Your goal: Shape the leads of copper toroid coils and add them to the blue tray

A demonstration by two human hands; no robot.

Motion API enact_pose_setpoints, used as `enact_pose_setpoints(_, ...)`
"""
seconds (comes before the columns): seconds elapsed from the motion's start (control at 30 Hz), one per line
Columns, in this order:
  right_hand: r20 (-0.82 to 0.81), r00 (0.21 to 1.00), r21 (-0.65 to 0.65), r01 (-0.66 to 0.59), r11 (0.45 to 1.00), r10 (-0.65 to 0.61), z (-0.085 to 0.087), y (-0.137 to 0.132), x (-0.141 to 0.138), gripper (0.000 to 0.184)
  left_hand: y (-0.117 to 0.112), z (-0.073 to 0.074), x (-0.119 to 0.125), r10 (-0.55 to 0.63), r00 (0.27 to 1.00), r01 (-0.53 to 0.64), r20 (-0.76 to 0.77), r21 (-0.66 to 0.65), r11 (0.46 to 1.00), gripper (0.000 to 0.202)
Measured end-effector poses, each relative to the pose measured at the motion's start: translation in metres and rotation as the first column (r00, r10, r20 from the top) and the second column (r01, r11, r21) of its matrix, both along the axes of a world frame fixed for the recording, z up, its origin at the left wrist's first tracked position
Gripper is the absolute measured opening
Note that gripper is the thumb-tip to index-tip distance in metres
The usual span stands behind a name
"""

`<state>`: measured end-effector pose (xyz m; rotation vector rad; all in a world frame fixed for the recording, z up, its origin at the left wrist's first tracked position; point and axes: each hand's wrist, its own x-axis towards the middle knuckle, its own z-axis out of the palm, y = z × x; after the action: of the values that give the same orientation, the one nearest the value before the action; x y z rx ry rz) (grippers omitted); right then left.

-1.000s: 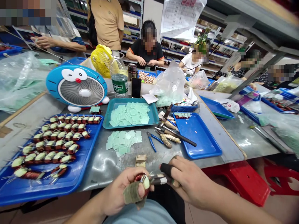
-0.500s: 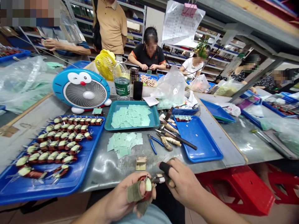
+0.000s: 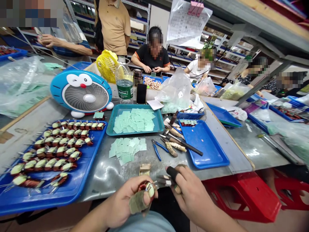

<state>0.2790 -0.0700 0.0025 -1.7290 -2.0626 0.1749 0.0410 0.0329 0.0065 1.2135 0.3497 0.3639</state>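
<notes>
My left hand, its thumb wrapped in a greenish cloth, is closed around a copper-wound coil with a pale cream band. In my right hand, with a black sleeve on one finger, are pliers. Their metal jaws point left at the coil's wire ends; whether they grip a wire is too blurred to tell. Most of the plier handles are hidden by my fingers. A small worn block stands on the bench just beyond my left hand.
On the left, a blue tray holds rows of similar coils. Pale green sheets lie loose and in a teal tray. Blue-handled cutters, a hammer and another blue tray lie to the right. A blue fan stands behind.
The coil has turned and tilted in my left hand, so its pale band now faces more to the right. The pliers have risen slightly, with jaws still beside it.
</notes>
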Motion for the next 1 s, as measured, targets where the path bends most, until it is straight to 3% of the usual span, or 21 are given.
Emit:
enact_pose_setpoints(0.07,-0.024,1.000,-0.060,0.015,0.998,-0.017,0.002,-0.001,0.004,0.031,0.006,0.007,-0.002,0.034,0.999,-0.026,-0.039,0.196,0.980,0.051)
enact_pose_setpoints(0.17,-0.049,0.998,-0.103,0.045,0.994,-0.050,0.002,-0.004,0.003,0.026,0.014,0.014,-0.004,0.094,0.990,-0.030,-0.106,0.494,0.869,0.038)
enact_pose_setpoints(0.27,-0.050,0.997,-0.082,0.061,0.995,-0.065,0.003,-0.005,-0.003,0.019,0.017,0.015,-0.004,0.126,0.986,-0.034,-0.108,0.610,0.792,0.030)
enact_pose_setpoints(0.37,-0.037,0.998,-0.066,0.047,0.997,-0.050,0.009,-0.002,-0.004,0.022,0.014,0.014,-0.004,0.118,0.989,-0.051,-0.086,0.556,0.830,0.036)
enact_pose_setpoints(0.5,0.059,0.998,-0.037,-0.014,0.999,0.016,0.016,0.006,0.005,0.026,0.006,0.011,-0.006,0.012,1.000,-0.006,-0.024,0.239,0.971,0.051)
enact_pose_setpoints(0.6,0.136,0.987,-0.036,-0.082,0.996,0.086,0.020,0.010,0.008,0.015,0.002,0.007,-0.007,-0.021,1.000,0.021,0.001,0.110,0.994,0.055)
enact_pose_setpoints(0.7,0.208,0.969,-0.028,-0.133,0.991,0.136,0.028,0.014,0.008,0.011,0.002,0.009,-0.008,-0.062,0.998,0.063,-0.015,0.134,0.989,0.055)
enact_pose_setpoints(0.9,0.321,0.908,-0.144,-0.235,0.961,0.270,0.054,0.029,0.015,0.009,0.010,0.021,-0.010,-0.087,0.990,0.125,-0.108,0.429,0.895,0.051)
enact_pose_setpoints(1.0,0.270,0.940,-0.113,-0.183,0.977,0.208,0.049,0.027,0.010,0.011,0.012,0.022,-0.012,-0.035,0.995,0.074,-0.098,0.435,0.897,0.052)
